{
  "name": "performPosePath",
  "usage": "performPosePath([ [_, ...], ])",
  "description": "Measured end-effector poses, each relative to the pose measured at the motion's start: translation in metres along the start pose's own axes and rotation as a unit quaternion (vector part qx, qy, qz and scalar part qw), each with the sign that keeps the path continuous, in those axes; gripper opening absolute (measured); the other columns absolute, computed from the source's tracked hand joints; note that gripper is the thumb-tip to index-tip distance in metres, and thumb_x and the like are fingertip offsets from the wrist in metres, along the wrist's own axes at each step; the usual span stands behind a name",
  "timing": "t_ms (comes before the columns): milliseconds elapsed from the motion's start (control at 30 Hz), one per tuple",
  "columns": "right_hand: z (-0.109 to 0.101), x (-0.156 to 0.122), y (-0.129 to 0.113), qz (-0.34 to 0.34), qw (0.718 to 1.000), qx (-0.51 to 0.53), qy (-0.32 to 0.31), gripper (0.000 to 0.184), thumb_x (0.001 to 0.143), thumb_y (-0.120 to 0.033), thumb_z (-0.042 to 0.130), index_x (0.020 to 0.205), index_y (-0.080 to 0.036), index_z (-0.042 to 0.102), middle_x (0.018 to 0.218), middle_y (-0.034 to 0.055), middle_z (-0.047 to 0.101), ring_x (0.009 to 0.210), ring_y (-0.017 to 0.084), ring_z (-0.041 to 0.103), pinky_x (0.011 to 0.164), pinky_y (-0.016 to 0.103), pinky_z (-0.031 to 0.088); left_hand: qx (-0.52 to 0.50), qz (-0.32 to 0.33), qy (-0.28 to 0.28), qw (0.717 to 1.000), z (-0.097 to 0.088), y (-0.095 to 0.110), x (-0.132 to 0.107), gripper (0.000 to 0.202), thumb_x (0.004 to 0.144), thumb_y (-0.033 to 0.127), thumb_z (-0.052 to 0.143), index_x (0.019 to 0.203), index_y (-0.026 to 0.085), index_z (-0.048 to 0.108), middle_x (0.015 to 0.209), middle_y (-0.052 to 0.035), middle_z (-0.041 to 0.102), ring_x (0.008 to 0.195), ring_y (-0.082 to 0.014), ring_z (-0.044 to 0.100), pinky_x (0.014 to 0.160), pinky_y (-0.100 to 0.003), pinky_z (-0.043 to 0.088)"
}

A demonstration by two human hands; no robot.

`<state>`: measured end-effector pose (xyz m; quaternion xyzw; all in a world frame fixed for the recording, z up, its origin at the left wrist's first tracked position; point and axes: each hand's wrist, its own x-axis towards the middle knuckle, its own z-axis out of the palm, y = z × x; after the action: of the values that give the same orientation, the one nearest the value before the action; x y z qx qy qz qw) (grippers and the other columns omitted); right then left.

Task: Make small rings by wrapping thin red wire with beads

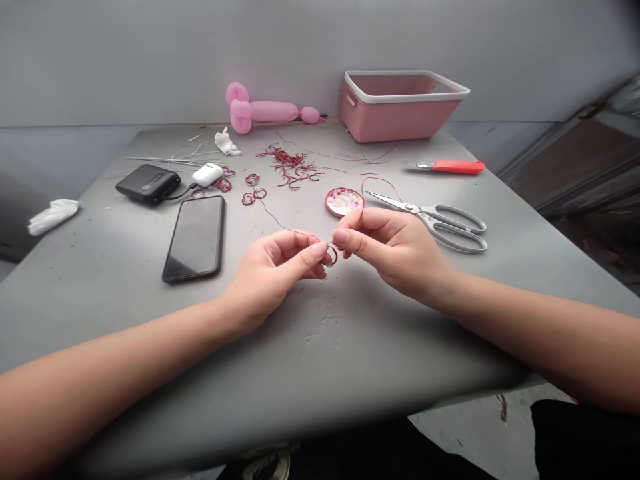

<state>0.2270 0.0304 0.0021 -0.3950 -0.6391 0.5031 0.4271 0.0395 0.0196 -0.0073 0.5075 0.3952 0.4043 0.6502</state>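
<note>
Grey wall (160, 60) stands behind your grey tabletop (280, 360), and the work sits between your two hands, just above the near middle of the table. Your left hand (273, 270) has its thumb and forefinger pinched together, with the small red ring (335, 256) apparently caught at their tips; your right hand (403, 252) has thumb and forefinger closed together on the fine red strand (379, 179). Exactly which bit of strand each pinch grips is too small to tell. For the step in hand, which looks like working the strand at the ring, you would do well to grip the ring lightly but firmly on the left, right where the strand meets it, and let the right fingers guide with short, even pulls. Mind the slack: one length trails away to the left toward the small rings (254, 179), and another arches up past the dish (328, 203) of beads toward the scissors (411, 208), where it could snag. Between your fingertips the strand runs roughly side to side across your view. Being round, the ring has no clear long axis; its curved edge bows toward your right hand, and a pale bead seems to sit low on it.
</note>
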Motion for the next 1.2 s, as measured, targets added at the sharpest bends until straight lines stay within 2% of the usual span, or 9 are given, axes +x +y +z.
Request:
performPosePath([
  [200, 0.001, -0.001, -0.002, 0.042, 0.998, 0.011, -0.05, 0.029, 0.074, -0.042, 0.079, 0.077, -0.017, 0.065, 0.076, 0.0013, 0.067, 0.073, 0.014, 0.062, 0.069, 0.028, 0.05, -0.033, -0.023, 0.013, 0.999, 0.003, 0.006, -0.001, 0.02, 0.08, 0.034, 0.075, 0.081, 0.014, 0.072, 0.08, -0.0012, 0.069, 0.073, -0.0107, 0.064, 0.077, -0.026, 0.057],
  [433, 0.001, -0.001, 0.001, -0.007, 0.997, -0.02, -0.077, 0.026, 0.084, -0.041, 0.069, 0.08, -0.018, 0.058, 0.078, 0.0026, 0.065, 0.073, 0.014, 0.06, 0.066, 0.029, 0.048, -0.048, -0.032, 0.003, 0.998, 0.004, 0.004, -0.003, 0.022, 0.08, 0.036, 0.075, 0.082, 0.014, 0.071, 0.08, -0.0007, 0.067, 0.075, -0.0105, 0.064, 0.079, -0.025, 0.057],
  [567, 0.0, -0.002, -0.001, -0.051, 0.995, -0.023, -0.079, 0.022, 0.086, -0.037, 0.067, 0.08, -0.018, 0.057, 0.078, 0.0021, 0.062, 0.074, 0.014, 0.059, 0.068, 0.029, 0.048, -0.02, -0.002, -0.017, 1.0, 0.003, 0.001, -0.005, 0.019, 0.081, 0.033, 0.076, 0.084, 0.016, 0.067, 0.085, 0.001, 0.065, 0.081, -0.0102, 0.065, 0.084, -0.025, 0.056],
  [733, 0.001, -0.003, -0.003, -0.012, 0.994, 0.025, -0.109, 0.027, 0.084, -0.042, 0.068, 0.08, -0.018, 0.056, 0.077, 0.0024, 0.061, 0.076, 0.015, 0.059, 0.068, 0.029, 0.05, 0.005, 0.022, -0.012, 1.0, 0.006, 0.002, -0.007, 0.021, 0.082, 0.032, 0.074, 0.084, 0.015, 0.063, 0.082, 0.0009, 0.063, 0.083, -0.0124, 0.065, 0.087, -0.031, 0.057],
  [900, 0.001, -0.002, -0.004, -0.002, 0.991, 0.057, -0.12, 0.023, 0.085, -0.036, 0.068, 0.076, -0.017, 0.057, 0.078, 0.0017, 0.06, 0.074, 0.013, 0.057, 0.068, 0.028, 0.049, -0.013, 0.033, -0.011, 0.999, 0.011, 0.003, -0.009, 0.021, 0.08, 0.032, 0.075, 0.083, 0.016, 0.062, 0.083, 0.0009, 0.062, 0.085, -0.0133, 0.065, 0.09, -0.033, 0.057],
  [1033, -0.001, -0.002, -0.007, -0.007, 0.99, 0.026, -0.136, 0.017, 0.085, -0.029, 0.065, 0.075, -0.018, 0.057, 0.077, 0.0012, 0.056, 0.072, 0.012, 0.054, 0.065, 0.027, 0.047, -0.001, 0.049, -0.009, 0.999, 0.011, 0.001, -0.011, 0.017, 0.083, 0.029, 0.072, 0.083, 0.016, 0.06, 0.083, 0.0011, 0.062, 0.086, -0.0128, 0.064, 0.092, -0.033, 0.057],
  [1200, -0.003, -0.002, -0.011, -0.012, 0.989, -0.055, -0.136, 0.015, 0.086, -0.03, 0.062, 0.077, -0.018, 0.057, 0.074, 0.001, 0.053, 0.07, 0.012, 0.049, 0.06, 0.027, 0.042, 0.016, 0.058, -0.005, 0.998, 0.013, 0.001, -0.012, 0.019, 0.083, 0.031, 0.071, 0.082, 0.016, 0.059, 0.083, 0.0006, 0.06, 0.087, -0.0138, 0.064, 0.092, -0.033, 0.056],
])
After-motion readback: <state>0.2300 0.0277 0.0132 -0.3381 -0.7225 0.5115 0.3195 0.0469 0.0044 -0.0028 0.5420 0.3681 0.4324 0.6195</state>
